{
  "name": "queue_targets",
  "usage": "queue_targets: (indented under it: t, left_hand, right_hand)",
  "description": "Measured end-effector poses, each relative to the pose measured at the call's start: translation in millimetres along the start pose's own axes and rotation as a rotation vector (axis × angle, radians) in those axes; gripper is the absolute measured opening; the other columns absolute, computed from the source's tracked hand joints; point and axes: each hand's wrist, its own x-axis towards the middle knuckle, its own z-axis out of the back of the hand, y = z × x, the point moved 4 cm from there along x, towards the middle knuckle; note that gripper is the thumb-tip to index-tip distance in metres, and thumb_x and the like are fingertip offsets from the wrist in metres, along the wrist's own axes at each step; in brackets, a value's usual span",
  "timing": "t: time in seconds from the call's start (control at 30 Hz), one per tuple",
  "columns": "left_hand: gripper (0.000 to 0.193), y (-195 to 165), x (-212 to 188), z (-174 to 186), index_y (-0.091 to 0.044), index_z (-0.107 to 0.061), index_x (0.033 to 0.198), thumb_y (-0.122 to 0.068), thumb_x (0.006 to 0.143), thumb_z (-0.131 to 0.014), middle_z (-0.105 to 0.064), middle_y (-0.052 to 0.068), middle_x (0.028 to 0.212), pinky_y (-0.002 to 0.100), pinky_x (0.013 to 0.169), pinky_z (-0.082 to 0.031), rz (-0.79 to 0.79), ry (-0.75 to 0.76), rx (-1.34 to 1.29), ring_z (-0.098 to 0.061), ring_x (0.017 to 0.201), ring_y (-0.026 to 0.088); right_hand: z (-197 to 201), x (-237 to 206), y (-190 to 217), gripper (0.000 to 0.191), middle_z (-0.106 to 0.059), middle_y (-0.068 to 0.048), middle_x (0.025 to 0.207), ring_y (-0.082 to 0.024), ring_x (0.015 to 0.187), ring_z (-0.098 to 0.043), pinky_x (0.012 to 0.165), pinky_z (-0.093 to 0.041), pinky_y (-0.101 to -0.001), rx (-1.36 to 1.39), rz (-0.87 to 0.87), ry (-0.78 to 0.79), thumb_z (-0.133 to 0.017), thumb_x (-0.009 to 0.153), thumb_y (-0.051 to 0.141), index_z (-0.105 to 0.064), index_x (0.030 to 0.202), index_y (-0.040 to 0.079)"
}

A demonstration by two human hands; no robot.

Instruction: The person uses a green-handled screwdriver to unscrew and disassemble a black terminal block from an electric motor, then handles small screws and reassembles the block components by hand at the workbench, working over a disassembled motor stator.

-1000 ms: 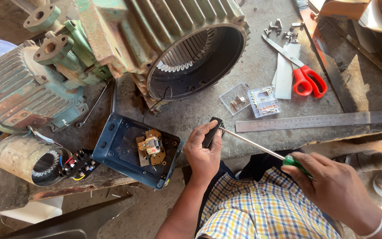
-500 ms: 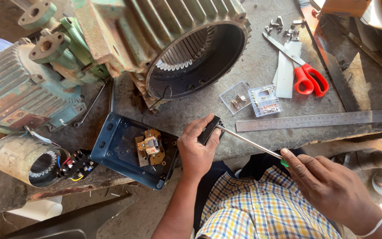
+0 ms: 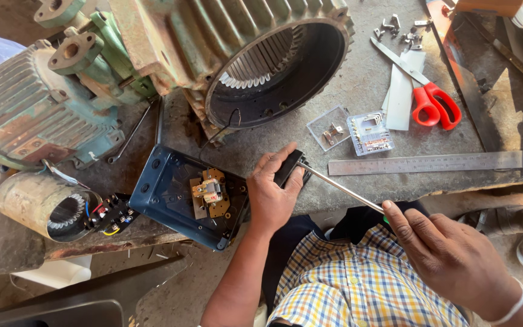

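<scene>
The left hand [image 3: 273, 194], in the middle of the frame, is curled around a small black block [image 3: 288, 168] at the edge of the grey table [image 3: 358, 79]. The fingers cover most of the block, so its shape is hard to make out. A thin metal rod [image 3: 340, 189] sticks out of it and runs down to the right. The right hand [image 3: 449, 257], at the lower right, closes on the far end of the rod. A bit of green peeks out there, but the hand hides what it is.

Just left of the left hand sits one blue metal box [image 3: 158, 188] with brass parts inside. One big green motor shell [image 3: 261, 54] fills the top, and its top is cut off by the frame. A second green motor [image 3: 31, 115] lies at the upper left. One small coil with coloured wires [image 3: 49, 206] sits at the left edge.

To the right are one pair of red scissors [image 3: 434, 103], one long steel ruler [image 3: 443, 162], two little clear boxes [image 3: 352, 130] and some screws [image 3: 398, 30], too small to count.
</scene>
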Motion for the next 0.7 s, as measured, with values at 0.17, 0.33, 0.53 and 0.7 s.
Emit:
queue_targets:
  t: [0.17,0.33,0.53,0.7]
  left_hand:
    - [0.042,-4,-3,-6,-0.007,-0.069,0.132,-0.008,0.090,-0.074,-0.068,0.008,0.101,0.032,0.072,-0.062,-0.061,-0.017,0.000,-0.073,0.088,0.018]
    - [0.040,-7,-4,-5,-0.006,-0.069,0.131,-0.009,0.091,-0.073,-0.071,0.010,0.105,0.035,0.077,-0.061,-0.139,-0.036,0.075,-0.073,0.092,0.020]
    - [0.034,19,3,-7,-0.006,-0.072,0.118,-0.017,0.086,-0.075,-0.074,0.006,0.101,0.030,0.081,-0.061,0.211,0.218,-0.280,-0.074,0.091,0.014]
    - [0.033,32,12,-19,-0.005,-0.075,0.115,-0.018,0.084,-0.079,-0.074,0.007,0.096,0.029,0.079,-0.058,0.322,0.361,-0.331,-0.070,0.087,0.013]
  right_hand:
    - [-9,5,-11,0.048,-0.077,-0.001,0.096,-0.019,0.074,-0.071,0.065,-0.059,-0.0354,0.563,-0.714,0.336,-0.075,0.090,0.026,-0.068,0.137,0.023]
    - [15,14,-14,0.047,-0.072,-0.005,0.100,-0.023,0.073,-0.072,0.066,-0.059,-0.0372,0.430,-0.617,0.339,-0.075,0.089,0.031,-0.068,0.133,0.020]
    - [47,-7,-26,0.043,-0.071,-0.006,0.097,-0.019,0.078,-0.070,0.069,-0.059,-0.0352,0.375,-0.471,-0.098,-0.085,0.078,0.021,-0.068,0.117,0.016]
    - [56,-10,-49,0.052,-0.067,-0.017,0.118,-0.021,0.101,-0.073,0.080,-0.062,-0.0319,0.790,-0.513,-0.416,-0.073,0.087,0.002,-0.044,0.131,0.005]
